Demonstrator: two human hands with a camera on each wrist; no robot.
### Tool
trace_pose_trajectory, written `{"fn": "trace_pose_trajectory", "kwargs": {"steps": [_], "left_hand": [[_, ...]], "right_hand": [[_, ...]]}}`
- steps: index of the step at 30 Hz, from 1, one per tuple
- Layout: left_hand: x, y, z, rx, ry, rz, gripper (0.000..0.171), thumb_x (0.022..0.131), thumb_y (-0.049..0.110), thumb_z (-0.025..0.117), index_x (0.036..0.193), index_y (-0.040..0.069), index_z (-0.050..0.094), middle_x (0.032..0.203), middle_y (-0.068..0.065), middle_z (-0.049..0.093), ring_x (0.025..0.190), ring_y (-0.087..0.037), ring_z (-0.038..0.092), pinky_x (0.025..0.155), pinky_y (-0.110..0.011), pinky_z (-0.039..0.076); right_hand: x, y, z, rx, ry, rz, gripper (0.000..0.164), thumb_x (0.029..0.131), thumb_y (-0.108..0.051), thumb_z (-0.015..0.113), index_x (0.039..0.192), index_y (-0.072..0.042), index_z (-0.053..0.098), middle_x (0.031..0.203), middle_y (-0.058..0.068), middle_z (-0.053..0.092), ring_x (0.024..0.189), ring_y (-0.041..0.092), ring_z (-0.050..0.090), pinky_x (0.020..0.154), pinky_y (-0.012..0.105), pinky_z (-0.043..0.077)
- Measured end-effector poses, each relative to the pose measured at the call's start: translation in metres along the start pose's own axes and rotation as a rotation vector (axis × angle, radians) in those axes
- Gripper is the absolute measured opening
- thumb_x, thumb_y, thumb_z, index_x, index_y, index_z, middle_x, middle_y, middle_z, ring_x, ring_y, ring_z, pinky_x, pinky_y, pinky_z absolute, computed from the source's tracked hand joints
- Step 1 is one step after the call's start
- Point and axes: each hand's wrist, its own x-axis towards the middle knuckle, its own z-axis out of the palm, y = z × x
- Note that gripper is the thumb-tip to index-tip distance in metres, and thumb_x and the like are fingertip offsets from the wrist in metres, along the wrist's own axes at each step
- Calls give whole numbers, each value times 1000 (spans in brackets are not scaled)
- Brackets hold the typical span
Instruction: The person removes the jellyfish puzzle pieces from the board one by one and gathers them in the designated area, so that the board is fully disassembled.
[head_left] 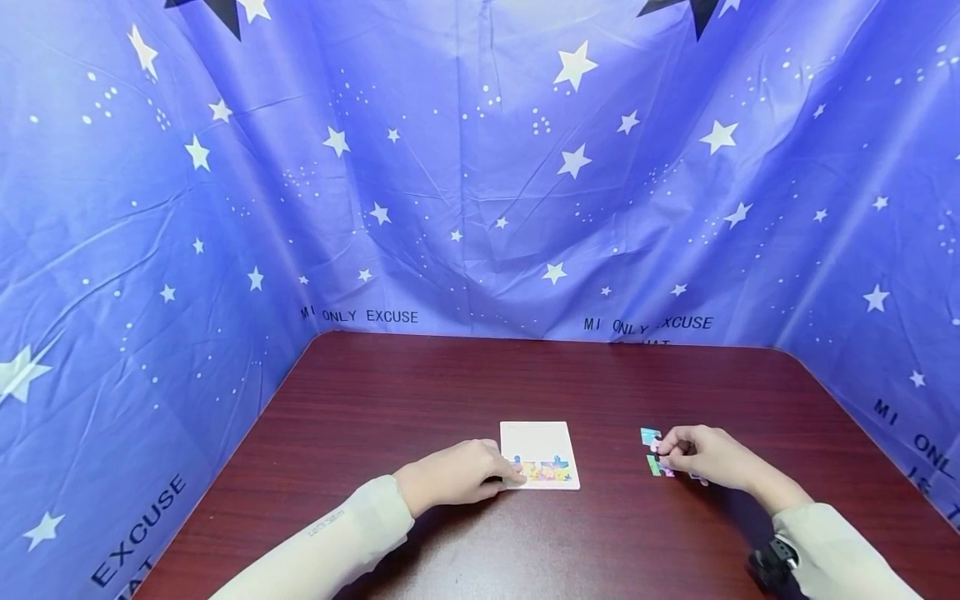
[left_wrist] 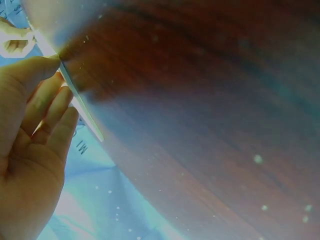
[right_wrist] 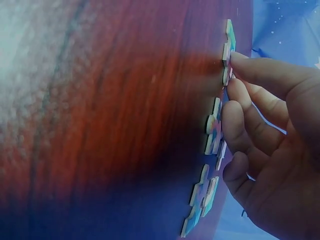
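Observation:
A square white puzzle board [head_left: 536, 440] lies on the table, with a band of joined colourful pieces [head_left: 547, 471] along its near side. My left hand [head_left: 463, 473] rests at the board's near left corner, fingertips touching it. In the left wrist view, the thumb [left_wrist: 37, 70] meets the board's edge and the other fingers extend fairly straight. To the right, my right hand [head_left: 708, 457] pinches a small pinkish jigsaw piece [right_wrist: 226, 62] between thumb and forefinger, close to the tabletop. Other loose jigsaw pieces [right_wrist: 214, 127] lie beneath and beside its fingers, partly hidden.
The dark red wooden table [head_left: 420, 383] carries the board and pieces. Blue star-printed cloth [head_left: 465, 183] hangs behind and along both sides of the table. A black device [head_left: 772, 562] sits at the right wrist.

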Motion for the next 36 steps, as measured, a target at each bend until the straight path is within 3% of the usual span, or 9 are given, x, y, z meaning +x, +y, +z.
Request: {"fn": "trace_pose_trajectory", "kwargs": {"steps": [12,18,22,29,36], "left_hand": [[4,1,-2,3,6,7,21,89,10,72,109,18,74,100,10,68,94,-3,57,87,-16,45],[7,3,1,32,8,-13,25,89,16,70,113,19,72,103,8,65,92,-3,54,87,-16,44],[10,5,1,76,24,9,27,93,21,69,120,22,74,94,8,64,84,-3,53,81,-17,46],[14,6,2,119,12,17,28,92,21,70,119,25,76,91,10,60,79,-3,44,75,-14,39],[15,4,3,52,14,20,29,90,17,72,119,22,76,95,10,60,85,-2,47,79,-8,35]], "right_hand": [[1,-4,-3,8,21,-16,9,89,-13,73,95,-9,67,75,-3,62,52,7,52,44,27,46],[5,-10,-4,-16,28,-70,5,91,-11,70,95,-11,67,75,-5,61,52,4,51,43,27,46],[8,-17,-1,-5,8,-94,4,92,-10,67,96,-12,66,77,-6,65,57,5,55,40,26,44],[18,-34,12,39,-26,-113,6,91,-7,67,95,-11,67,75,-3,63,56,10,59,49,26,49],[30,-52,26,-22,-27,-169,6,89,-15,72,94,-15,70,74,-11,60,59,4,54,55,24,47]]}}
